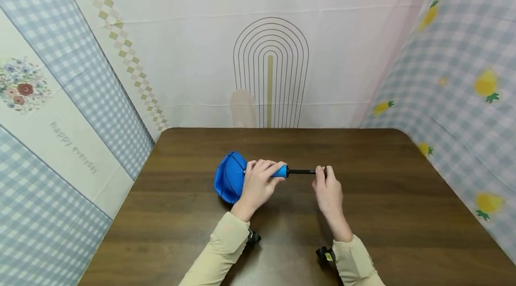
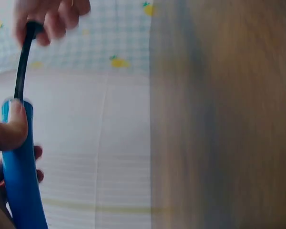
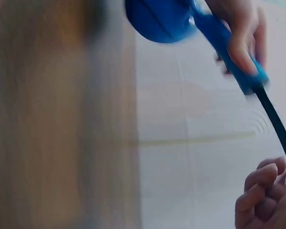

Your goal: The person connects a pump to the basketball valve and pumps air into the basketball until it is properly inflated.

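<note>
A blue ball [image 1: 228,180] with black seam lines looks dented on its left side, joined to the end of a blue hand pump [image 1: 281,171]. My left hand [image 1: 256,184] wraps round the pump's barrel, its thumb laid along the blue tube in the left wrist view. Out of the barrel runs a long black rod [image 1: 300,172], toward the right. At its far end my right hand [image 1: 329,193] grips the black handle [image 2: 34,28] with curled fingers. The right wrist view shows the ball [image 3: 162,19] at the pump's tip.
Beneath both hands lies a dark brown wooden table [image 1: 363,151]. A patterned white cloth [image 1: 193,62] hangs behind it, with checked cloths at the left and right. Small black cameras are strapped at both cuffs.
</note>
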The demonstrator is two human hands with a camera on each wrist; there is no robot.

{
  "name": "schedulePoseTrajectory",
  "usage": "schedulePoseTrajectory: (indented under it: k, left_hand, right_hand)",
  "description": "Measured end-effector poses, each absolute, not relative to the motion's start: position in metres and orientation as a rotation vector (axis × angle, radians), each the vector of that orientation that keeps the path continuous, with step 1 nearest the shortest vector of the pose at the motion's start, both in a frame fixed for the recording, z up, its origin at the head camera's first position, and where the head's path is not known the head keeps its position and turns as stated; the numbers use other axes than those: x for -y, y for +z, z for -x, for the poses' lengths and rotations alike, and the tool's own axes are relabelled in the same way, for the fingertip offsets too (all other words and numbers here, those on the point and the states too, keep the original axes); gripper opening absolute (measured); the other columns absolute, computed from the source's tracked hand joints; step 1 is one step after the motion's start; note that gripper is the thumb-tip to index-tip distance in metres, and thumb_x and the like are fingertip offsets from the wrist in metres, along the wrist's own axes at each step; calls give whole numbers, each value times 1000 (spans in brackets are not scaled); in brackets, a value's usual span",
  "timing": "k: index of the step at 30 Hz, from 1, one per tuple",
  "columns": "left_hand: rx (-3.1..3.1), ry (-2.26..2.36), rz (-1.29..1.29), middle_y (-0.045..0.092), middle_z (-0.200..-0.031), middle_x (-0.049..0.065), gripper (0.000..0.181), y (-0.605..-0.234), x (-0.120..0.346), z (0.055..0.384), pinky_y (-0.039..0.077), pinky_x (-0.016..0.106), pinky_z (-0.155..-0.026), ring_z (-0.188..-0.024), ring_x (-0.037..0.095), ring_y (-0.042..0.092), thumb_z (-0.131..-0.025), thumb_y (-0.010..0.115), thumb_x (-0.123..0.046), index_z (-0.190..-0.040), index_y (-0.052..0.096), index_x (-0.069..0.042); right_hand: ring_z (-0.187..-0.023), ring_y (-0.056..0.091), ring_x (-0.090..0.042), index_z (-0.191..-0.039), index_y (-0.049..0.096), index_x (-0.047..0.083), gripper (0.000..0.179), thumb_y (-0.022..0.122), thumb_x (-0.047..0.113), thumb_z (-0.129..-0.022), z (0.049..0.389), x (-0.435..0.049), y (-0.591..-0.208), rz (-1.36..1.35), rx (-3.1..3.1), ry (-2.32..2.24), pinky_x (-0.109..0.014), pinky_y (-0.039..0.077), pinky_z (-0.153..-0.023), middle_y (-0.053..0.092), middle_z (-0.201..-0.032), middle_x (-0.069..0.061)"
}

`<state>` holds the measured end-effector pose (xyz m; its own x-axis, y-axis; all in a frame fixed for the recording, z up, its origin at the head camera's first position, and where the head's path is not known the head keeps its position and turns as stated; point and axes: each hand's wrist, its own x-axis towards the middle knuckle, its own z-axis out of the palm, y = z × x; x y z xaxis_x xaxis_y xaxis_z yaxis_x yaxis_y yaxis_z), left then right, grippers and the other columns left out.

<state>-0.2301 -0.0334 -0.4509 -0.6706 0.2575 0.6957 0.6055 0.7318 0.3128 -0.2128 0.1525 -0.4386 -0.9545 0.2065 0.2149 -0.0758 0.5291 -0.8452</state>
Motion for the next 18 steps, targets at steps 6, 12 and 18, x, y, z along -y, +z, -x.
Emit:
schedulePoseTrajectory:
  k: [6, 12, 18]
  left_hand:
    - [2290, -724, 673, 71, -100, -1, 35, -452, 19, 228, 43, 41, -89, -95, 17, 62, -83, 74, -29, -117, 70, -20]
    - [2273, -751, 627, 69, -97, -3, 36, -450, 19, 230, 41, 38, -88, -94, 15, 61, -77, 81, -31, -110, 71, -23]
    - [2257, -783, 574, 69, -98, -3, 34, -449, 22, 233, 40, 39, -90, -97, 15, 61, -75, 83, -32, -104, 69, -20]
  right_hand:
    - [-54, 49, -13, -102, 44, 8, 34, 33, 40, -105, 211, -134, -442, -5, 2638, 1436, -29, 39, -53, 55, -68, -5]
    - [-54, 48, -15, -103, 49, 11, 31, 39, 39, -104, 212, -135, -438, -58, 2701, 1221, -30, 35, -51, 56, -67, -5]
    - [-60, 54, -19, -104, 55, 12, 32, 41, 41, -103, 211, -147, -432, -41, 2657, 1136, -32, 38, -54, 56, -67, -5]
